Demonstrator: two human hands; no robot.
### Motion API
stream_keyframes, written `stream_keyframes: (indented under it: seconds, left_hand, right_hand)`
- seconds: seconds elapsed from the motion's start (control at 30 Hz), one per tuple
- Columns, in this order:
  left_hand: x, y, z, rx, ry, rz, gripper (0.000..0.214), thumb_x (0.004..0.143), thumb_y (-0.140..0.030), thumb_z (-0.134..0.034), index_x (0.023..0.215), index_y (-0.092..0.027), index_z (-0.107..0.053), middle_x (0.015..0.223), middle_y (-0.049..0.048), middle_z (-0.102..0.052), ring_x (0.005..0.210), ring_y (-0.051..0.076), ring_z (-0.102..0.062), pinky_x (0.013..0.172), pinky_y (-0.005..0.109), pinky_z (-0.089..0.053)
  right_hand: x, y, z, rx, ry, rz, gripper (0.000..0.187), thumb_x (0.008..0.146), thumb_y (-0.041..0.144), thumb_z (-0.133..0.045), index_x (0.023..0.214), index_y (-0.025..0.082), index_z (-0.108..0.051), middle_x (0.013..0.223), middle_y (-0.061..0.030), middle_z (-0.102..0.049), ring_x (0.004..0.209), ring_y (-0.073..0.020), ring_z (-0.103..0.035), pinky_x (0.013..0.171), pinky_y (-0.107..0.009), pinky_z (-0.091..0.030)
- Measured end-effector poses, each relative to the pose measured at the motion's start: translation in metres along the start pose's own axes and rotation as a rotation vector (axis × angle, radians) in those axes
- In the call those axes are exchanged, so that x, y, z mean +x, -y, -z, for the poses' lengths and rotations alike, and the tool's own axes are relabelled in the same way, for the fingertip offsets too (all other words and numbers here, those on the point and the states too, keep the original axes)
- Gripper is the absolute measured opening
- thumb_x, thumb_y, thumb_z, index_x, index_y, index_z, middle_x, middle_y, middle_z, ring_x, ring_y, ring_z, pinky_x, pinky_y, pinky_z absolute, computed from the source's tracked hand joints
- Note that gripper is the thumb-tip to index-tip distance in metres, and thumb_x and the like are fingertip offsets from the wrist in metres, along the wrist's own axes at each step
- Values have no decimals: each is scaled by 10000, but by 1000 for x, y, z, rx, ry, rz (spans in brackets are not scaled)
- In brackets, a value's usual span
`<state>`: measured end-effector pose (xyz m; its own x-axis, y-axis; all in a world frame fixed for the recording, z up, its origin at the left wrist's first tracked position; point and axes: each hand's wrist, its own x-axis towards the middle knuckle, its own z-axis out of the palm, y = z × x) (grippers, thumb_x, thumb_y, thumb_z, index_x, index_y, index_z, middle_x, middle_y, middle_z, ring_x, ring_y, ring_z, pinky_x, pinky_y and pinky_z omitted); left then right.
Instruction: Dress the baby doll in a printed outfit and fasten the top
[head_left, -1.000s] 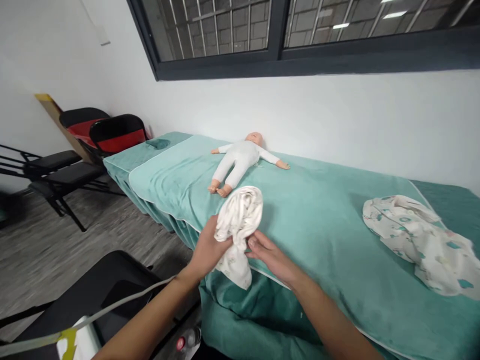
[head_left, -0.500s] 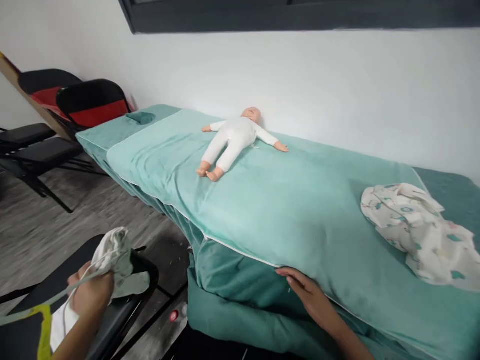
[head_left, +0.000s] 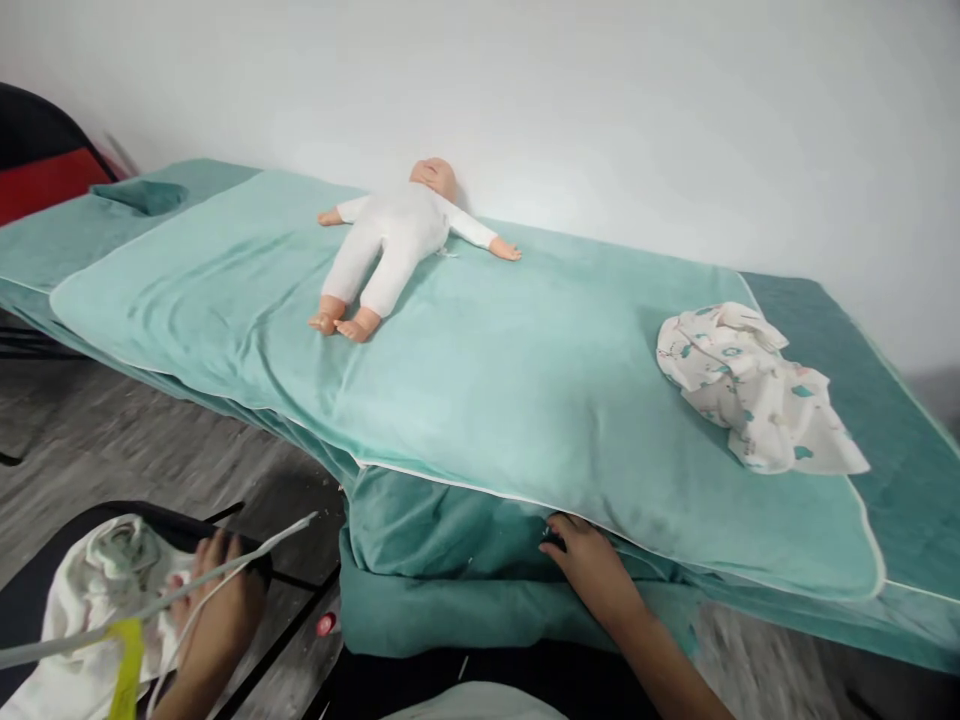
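My left hand (head_left: 217, 600) rests low at the left on a black chair seat (head_left: 247, 520). Its fingers lie stretched out against the edge of a crumpled white cloth (head_left: 97, 580) on that seat. My right hand (head_left: 592, 565) presses against the front side of the bed (head_left: 450, 600), just under the overhanging edge of a light teal towel (head_left: 487, 380). Its fingertips are tucked out of sight there. A baby doll (head_left: 390, 240) in a white suit lies on its back on the towel near the wall.
A bundled white cloth with teal prints (head_left: 750, 390) lies on the towel at the right. A small folded teal cloth (head_left: 139, 195) sits at the bed's far left end, near a red and black chair (head_left: 37, 170). A white cable with yellow tape (head_left: 127, 650) crosses the lower left.
My left hand carried the white cloth from the bed's front edge down to the black chair and laid it there. My right hand dropped to the bed's side. The view has shifted down and right.
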<state>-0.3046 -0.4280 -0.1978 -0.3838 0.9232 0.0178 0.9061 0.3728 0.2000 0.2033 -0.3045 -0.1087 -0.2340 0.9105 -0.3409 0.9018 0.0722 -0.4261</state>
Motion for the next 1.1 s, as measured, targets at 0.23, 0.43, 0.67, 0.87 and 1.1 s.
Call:
stream_keyframes:
  seconds: [0.23, 0.43, 0.67, 0.87, 1.1]
  left_hand:
    - [1, -108, 5, -369, 79, -238, 449, 905, -278, -449, 1348, -237, -508, 1402, 118, -570, 1345, 302, -523, 1128, 499, -446]
    - [-2, -206, 50, -497, 147, -544, 340, 978, -228, -447, 1282, -279, -592, 1207, 67, -657, 1154, 214, -620, 1036, 364, -504]
    - [9, -287, 52, -46, 625, -839, 225, 939, -178, -503, 1047, -199, -700, 1072, 88, -669, 980, 255, -647, 814, 380, -545]
    - [9, -304, 54, 137, 677, -837, 295, 922, -92, -431, 971, -131, -719, 1145, 151, -652, 1025, 265, -630, 814, 377, -540]
    - [6, -299, 49, 90, 624, -813, 315, 907, -55, -405, 983, -134, -700, 1150, 153, -652, 1006, 255, -624, 798, 371, -533]
  right_hand:
    - [15, 16, -11, -73, 66, -16, 226, 930, 135, -472, 805, 188, -653, 866, -91, -697, 846, -245, -658, 752, -351, -451]
    - [12, 27, -9, 231, 20, 147, 157, 902, 140, -533, 813, 211, -641, 880, -32, -686, 851, -190, -642, 769, -300, -469]
    - [14, 45, -16, 209, 91, 257, 192, 946, 159, -518, 1013, 223, -686, 1031, -52, -682, 949, -205, -648, 807, -304, -482]
    - [24, 52, -30, 49, 107, 242, 252, 934, 101, -465, 1025, 201, -677, 1107, -82, -679, 1007, -225, -641, 847, -317, -477]
    - [29, 47, -32, 91, 109, 291, 266, 948, 95, -423, 826, 192, -639, 980, -64, -675, 882, -195, -618, 763, -289, -451]
